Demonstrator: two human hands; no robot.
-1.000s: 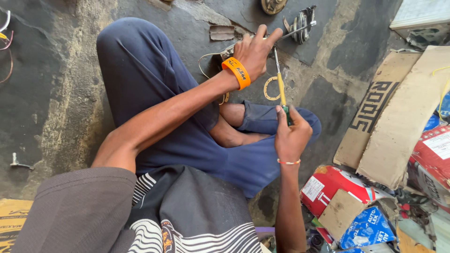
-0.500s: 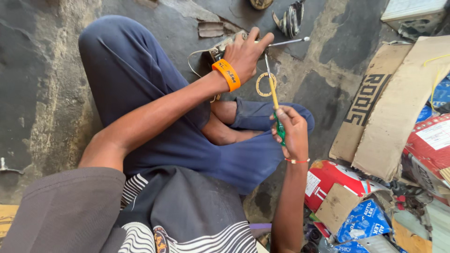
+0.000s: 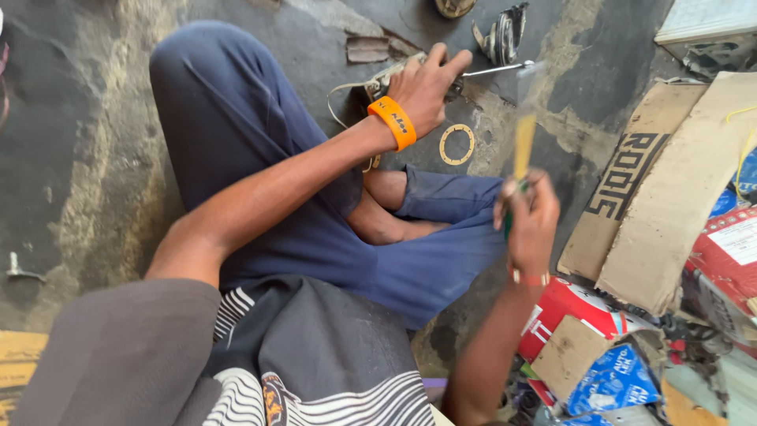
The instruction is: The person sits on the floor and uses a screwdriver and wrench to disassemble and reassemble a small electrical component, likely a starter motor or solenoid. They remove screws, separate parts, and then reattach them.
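Note:
I sit cross-legged on a concrete floor in dark blue trousers. My left hand (image 3: 426, 83), with an orange wristband, reaches forward and presses down on a small metal part (image 3: 377, 83) with a wire loop on the floor. My right hand (image 3: 527, 221) is raised and blurred, gripping a screwdriver (image 3: 523, 146) with a yellow shaft section and green handle, tip pointing up and away. A yellowish ring gasket (image 3: 456, 144) lies on the floor between the two hands. A thin metal rod (image 3: 497, 69) lies just beyond my left fingers.
Flattened cardboard (image 3: 670, 181) leans at the right, with red and blue boxes (image 3: 583, 315) piled below it. A dark ribbed part (image 3: 505, 31) and a flat brown scrap (image 3: 367, 49) lie on the floor ahead. A small metal bit (image 3: 20, 268) sits at far left.
My right hand has lifted the screwdriver away to the right and off the ring gasket, which now lies bare on the floor. My left hand stays pressed on the metal part.

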